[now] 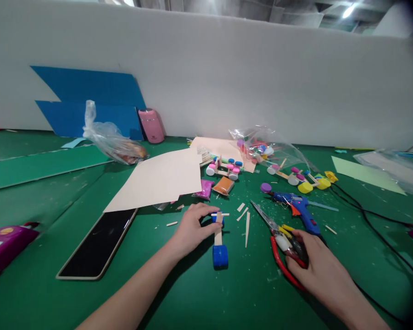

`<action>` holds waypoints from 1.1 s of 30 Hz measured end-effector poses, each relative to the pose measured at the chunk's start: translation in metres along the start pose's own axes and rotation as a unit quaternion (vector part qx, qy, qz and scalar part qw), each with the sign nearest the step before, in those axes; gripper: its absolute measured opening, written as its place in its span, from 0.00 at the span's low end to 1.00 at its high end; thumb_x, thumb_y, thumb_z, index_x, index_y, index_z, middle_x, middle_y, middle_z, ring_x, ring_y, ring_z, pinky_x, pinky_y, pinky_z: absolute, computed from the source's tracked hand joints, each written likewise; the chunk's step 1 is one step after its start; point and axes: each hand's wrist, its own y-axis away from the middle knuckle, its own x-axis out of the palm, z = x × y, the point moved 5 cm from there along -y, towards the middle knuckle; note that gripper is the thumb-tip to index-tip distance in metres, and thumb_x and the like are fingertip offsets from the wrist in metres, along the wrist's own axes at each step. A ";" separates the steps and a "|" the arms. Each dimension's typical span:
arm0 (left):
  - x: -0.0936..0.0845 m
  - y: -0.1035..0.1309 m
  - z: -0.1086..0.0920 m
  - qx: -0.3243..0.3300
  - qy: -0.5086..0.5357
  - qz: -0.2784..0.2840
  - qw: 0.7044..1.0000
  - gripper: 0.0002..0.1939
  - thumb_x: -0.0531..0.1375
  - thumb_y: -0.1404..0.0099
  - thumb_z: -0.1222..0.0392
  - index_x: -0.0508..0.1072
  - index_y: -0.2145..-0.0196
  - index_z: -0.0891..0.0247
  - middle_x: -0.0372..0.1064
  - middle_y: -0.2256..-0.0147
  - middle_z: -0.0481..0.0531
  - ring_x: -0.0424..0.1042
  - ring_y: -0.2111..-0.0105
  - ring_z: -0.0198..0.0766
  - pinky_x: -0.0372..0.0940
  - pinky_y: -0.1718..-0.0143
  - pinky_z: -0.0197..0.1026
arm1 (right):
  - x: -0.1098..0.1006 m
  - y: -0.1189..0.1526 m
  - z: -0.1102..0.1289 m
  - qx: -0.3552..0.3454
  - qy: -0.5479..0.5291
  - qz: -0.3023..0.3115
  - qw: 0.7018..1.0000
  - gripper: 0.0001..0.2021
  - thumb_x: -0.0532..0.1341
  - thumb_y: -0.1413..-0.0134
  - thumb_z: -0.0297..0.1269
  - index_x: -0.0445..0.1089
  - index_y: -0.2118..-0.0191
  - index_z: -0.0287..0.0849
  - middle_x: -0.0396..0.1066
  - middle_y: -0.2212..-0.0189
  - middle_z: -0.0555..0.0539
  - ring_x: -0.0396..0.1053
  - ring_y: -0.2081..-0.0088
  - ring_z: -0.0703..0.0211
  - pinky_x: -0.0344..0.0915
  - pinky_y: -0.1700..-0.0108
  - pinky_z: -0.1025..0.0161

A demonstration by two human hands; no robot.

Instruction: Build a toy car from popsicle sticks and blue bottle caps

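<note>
My left hand (197,225) pinches one end of a flat wooden craft stick (218,237) between thumb and fingers. Blue bottle caps (220,256) sit at the stick's near end; more blue shows at the far end, where a thin white stick (223,214) lies across. To the right, my right hand (316,261) is closed around needle-nose pliers (266,219) with red handles, jaws pointing away to the left. Yellow and black handle parts show beside the fingers; I cannot tell whether they belong to a second tool. Wood slivers (247,229) lie between my hands.
A blue glue gun (298,206) lies beyond the pliers, its cable running right. Small cap-wheeled cars (223,168) stand farther back near a plastic bag (271,146). On the left are a phone (98,245), a cream sheet (161,178) and a purple packet (8,247).
</note>
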 end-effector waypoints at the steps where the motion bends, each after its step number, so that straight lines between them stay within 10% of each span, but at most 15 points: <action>1: 0.000 0.000 -0.001 0.004 0.003 0.002 1.000 0.14 0.62 0.49 0.62 0.74 0.62 0.60 0.70 0.63 0.53 0.66 0.61 0.43 0.60 0.57 0.48 | -0.001 -0.001 -0.001 0.014 0.007 0.003 1.000 0.22 0.54 0.56 0.39 0.60 0.53 0.35 0.66 0.58 0.37 0.67 0.58 0.48 0.65 0.57 0.53; 8: 0.002 0.000 0.000 0.011 0.038 0.000 0.999 0.12 0.61 0.48 0.63 0.73 0.63 0.63 0.71 0.62 0.53 0.68 0.60 0.40 0.60 0.56 0.45 | -0.007 -0.001 -0.009 0.070 -0.013 -0.002 0.997 0.20 0.56 0.58 0.42 0.64 0.57 0.41 0.71 0.61 0.42 0.71 0.63 0.48 0.68 0.63 0.54; 19: -0.001 0.004 -0.007 -0.042 0.174 0.031 0.983 0.14 0.59 0.45 0.58 0.72 0.61 0.64 0.71 0.63 0.54 0.69 0.65 0.40 0.64 0.61 0.45 | 0.001 0.005 -0.008 0.066 -0.353 -0.005 0.933 0.24 0.62 0.61 0.41 0.59 0.55 0.43 0.72 0.65 0.45 0.72 0.68 0.54 0.70 0.68 0.63; 33: 0.008 0.010 -0.025 -0.034 0.245 0.137 0.959 0.11 0.56 0.42 0.55 0.75 0.67 0.61 0.67 0.64 0.53 0.66 0.63 0.41 0.61 0.61 0.43 | -0.024 0.007 0.027 -0.142 -0.062 0.007 0.988 0.35 0.64 0.65 0.46 0.52 0.49 0.46 0.60 0.50 0.40 0.65 0.53 0.44 0.65 0.55 0.54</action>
